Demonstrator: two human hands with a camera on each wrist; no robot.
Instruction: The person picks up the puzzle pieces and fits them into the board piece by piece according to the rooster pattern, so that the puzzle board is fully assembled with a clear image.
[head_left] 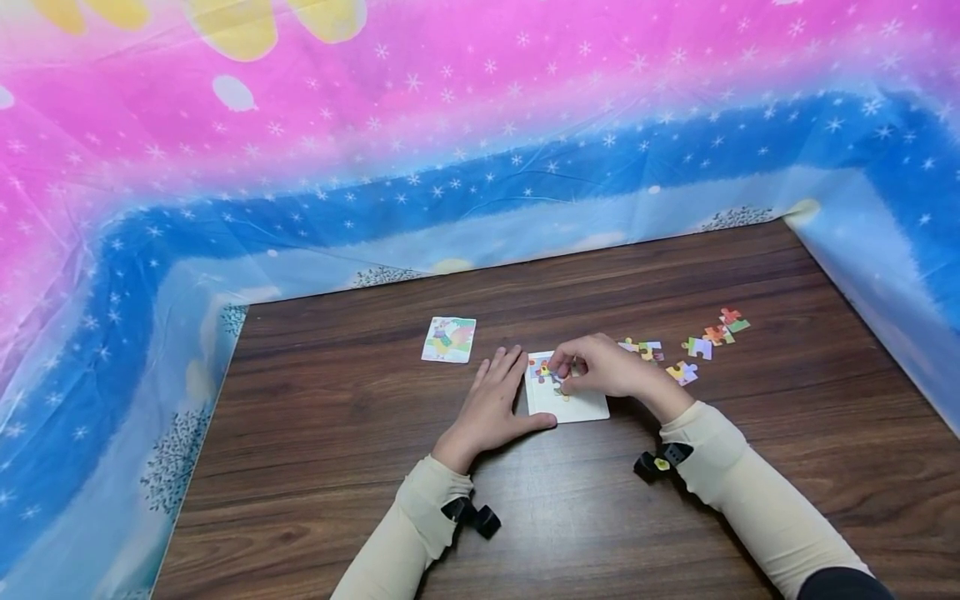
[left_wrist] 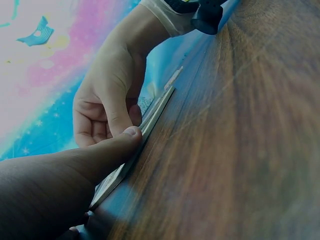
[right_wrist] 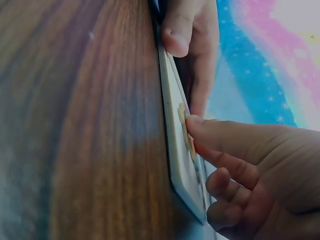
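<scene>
A white puzzle board [head_left: 585,408] lies flat on the table. Joined jigsaw pieces [head_left: 542,369] cover its upper left part. My left hand [head_left: 491,408] rests along the board's left side with fingers extended, its thumb over the near edge. Above the board, my right hand [head_left: 609,367] pinches a puzzle piece [right_wrist: 183,117] between thumb and forefinger, low against the surface. The other fingers of that hand are curled, as the right wrist view shows. In the left wrist view the board's edge [left_wrist: 159,109] shows beyond the left thumb; the pinched piece is hidden there.
Loose puzzle pieces [head_left: 701,347] lie scattered on the dark wooden table [head_left: 337,433], right of the board. Behind the left hand is a small picture card [head_left: 449,340]. A pink and blue cloth [head_left: 450,183] hangs along the table's back and sides.
</scene>
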